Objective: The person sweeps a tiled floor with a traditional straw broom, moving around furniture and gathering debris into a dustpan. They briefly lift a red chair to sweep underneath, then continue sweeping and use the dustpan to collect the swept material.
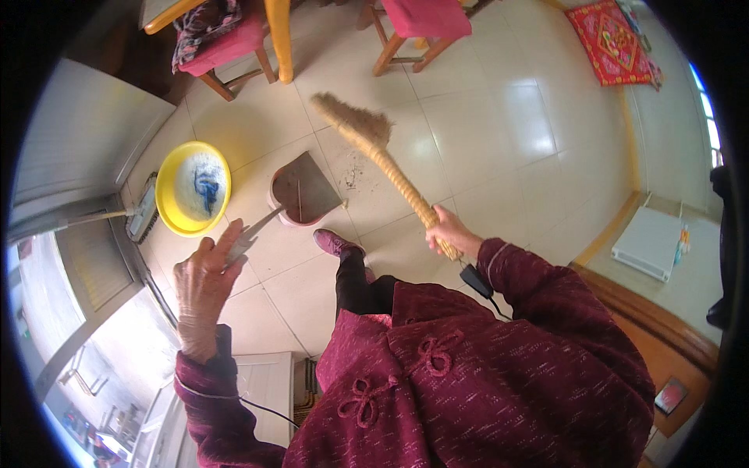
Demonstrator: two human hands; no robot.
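My right hand [452,231] is closed around the bound handle of a straw broom [380,155]. The broom's brown bristles are held over the tiled floor, beyond the dustpan. A pink-rimmed dustpan [313,190] rests on the floor to the left of the broom, its grey handle rising towards me. My left hand [208,275] holds the top of that handle between thumb and fingers. Dark crumbs of dirt [352,172] are scattered on the tiles between the dustpan and the bristles. A small pale bit [344,203] lies at the dustpan's corner.
A yellow basin [165,199] with cloudy water and something blue stands at the left, beside a floor brush [142,213]. Chairs with pink seats [430,17] and a table leg [279,41] are at the far side. A red patterned cushion [611,42] lies far right.
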